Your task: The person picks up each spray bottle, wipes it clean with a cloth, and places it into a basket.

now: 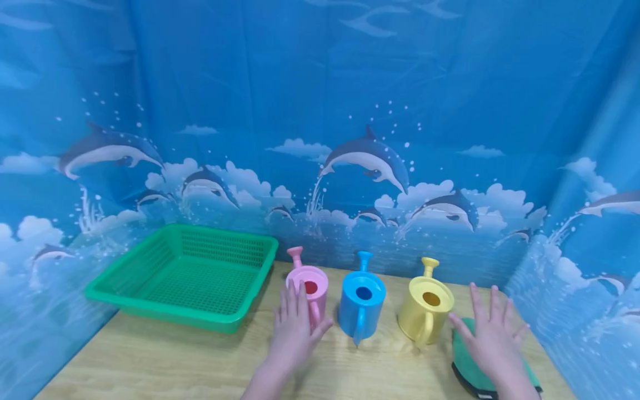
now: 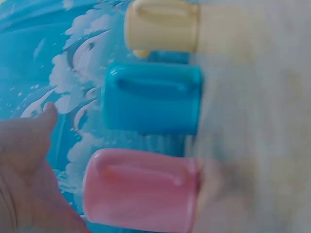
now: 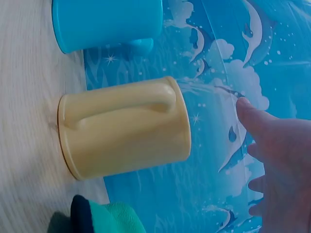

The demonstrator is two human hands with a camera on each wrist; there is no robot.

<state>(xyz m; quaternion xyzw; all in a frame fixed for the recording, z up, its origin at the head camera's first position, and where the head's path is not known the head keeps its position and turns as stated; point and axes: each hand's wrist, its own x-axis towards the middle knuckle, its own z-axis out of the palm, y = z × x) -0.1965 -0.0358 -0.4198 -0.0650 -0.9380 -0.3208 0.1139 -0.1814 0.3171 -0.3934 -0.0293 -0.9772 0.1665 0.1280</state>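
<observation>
Left grip (image 1: 292,330) and right grip (image 1: 491,341) are spread, empty, either side of the blue can (image 1: 371,312), whose handle (image 1: 360,324) faces front, presumably for easy grasping.

Left hand (image 1: 294,330), right hand (image 1: 492,338) bare; forearms (image 1: 265,382) likewise uncovered.

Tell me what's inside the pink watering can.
Only reddish interior shows through the top opening of the pink watering can; no contents discernible. Its own body hides the rest, and the left hand overlaps part of the can.
</observation>
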